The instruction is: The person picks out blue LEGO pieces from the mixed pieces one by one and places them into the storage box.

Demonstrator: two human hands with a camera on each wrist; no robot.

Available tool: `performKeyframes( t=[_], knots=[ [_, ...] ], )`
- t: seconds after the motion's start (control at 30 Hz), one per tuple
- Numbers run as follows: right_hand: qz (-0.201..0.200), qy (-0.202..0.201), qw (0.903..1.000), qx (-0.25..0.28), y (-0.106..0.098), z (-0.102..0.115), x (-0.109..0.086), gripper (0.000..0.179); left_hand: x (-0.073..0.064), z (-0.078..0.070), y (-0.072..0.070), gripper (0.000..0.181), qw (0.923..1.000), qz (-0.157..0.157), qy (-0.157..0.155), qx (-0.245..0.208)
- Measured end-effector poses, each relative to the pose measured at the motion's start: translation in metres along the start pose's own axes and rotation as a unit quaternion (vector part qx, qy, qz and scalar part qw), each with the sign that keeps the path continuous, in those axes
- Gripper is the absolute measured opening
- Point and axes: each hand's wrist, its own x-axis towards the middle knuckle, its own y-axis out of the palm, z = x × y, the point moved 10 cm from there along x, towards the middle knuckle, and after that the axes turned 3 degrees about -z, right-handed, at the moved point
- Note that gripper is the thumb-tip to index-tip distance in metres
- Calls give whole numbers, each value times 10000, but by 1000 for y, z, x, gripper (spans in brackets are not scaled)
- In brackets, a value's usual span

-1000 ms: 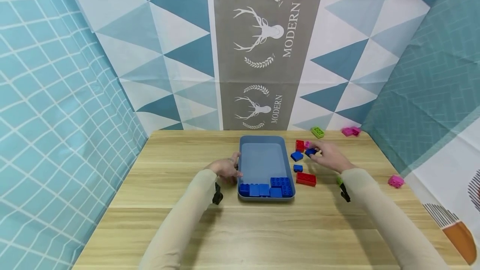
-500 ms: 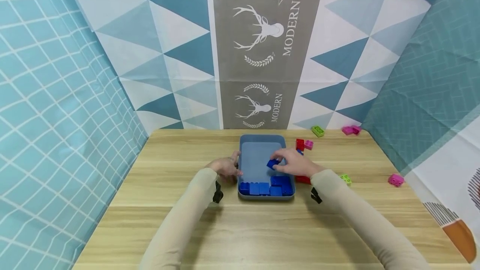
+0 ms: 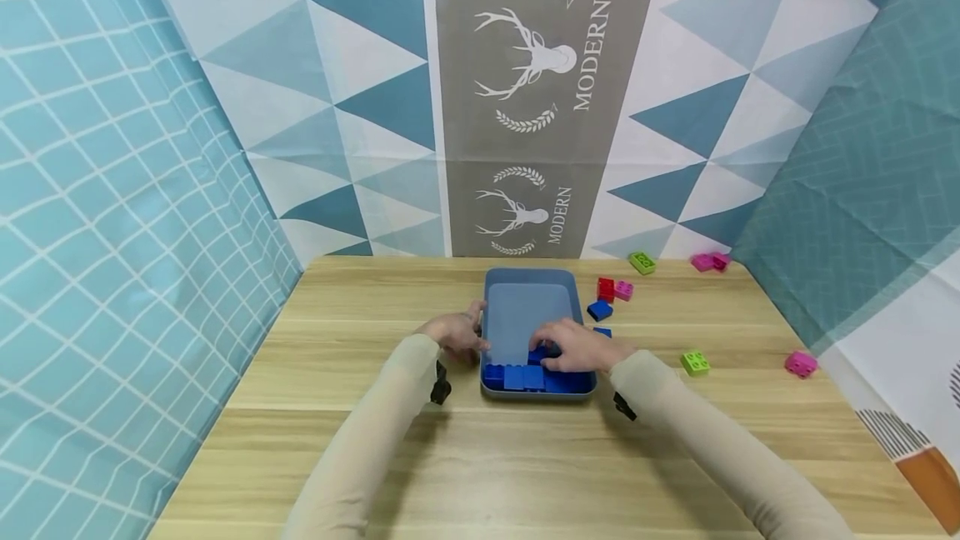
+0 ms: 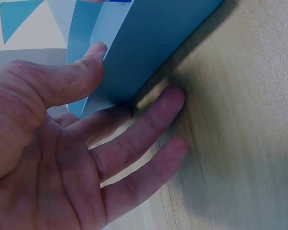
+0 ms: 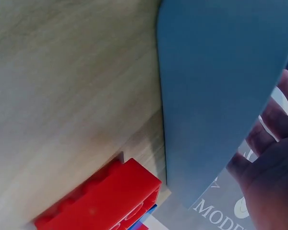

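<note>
A blue-grey plastic tray (image 3: 528, 307) stands on the wooden table. Along its near end lie several blue toy building bricks (image 3: 522, 377). My right hand (image 3: 576, 347) reaches over the tray's right wall and pinches a blue brick (image 3: 537, 355) low inside, close to the row; the fingers partly cover it. On the other side, my left hand (image 3: 456, 332) touches the left wall. In the left wrist view its thumb (image 4: 89, 72) lies at the rim, and the other fingers extend loosely beside the outer wall near the tabletop.
Right of the tray lie a red brick (image 3: 606, 288), a pink brick (image 3: 624, 290) and a blue brick (image 3: 600, 310). A longer red brick (image 5: 105, 196) sits beside the tray wall. Green bricks (image 3: 695, 362) and pink bricks (image 3: 801, 364) are farther right. Patterned cloth hangs behind the table.
My right hand took the blue brick from the table on the right, carried it left over the tray and lowered it towards the near row. The left hand stayed at the tray's left wall.
</note>
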Motion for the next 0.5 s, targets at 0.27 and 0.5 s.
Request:
performKeyframes(
  t=[0.27,0.5],
  knots=[
    [179,111,9998,68,5,3,-6,22,0,-1,-1,88,10000,-26,8,12],
    [203,98,9997,-17,7,7,-10,27,2,0,0,88,10000,-48,-23,-54]
  ],
)
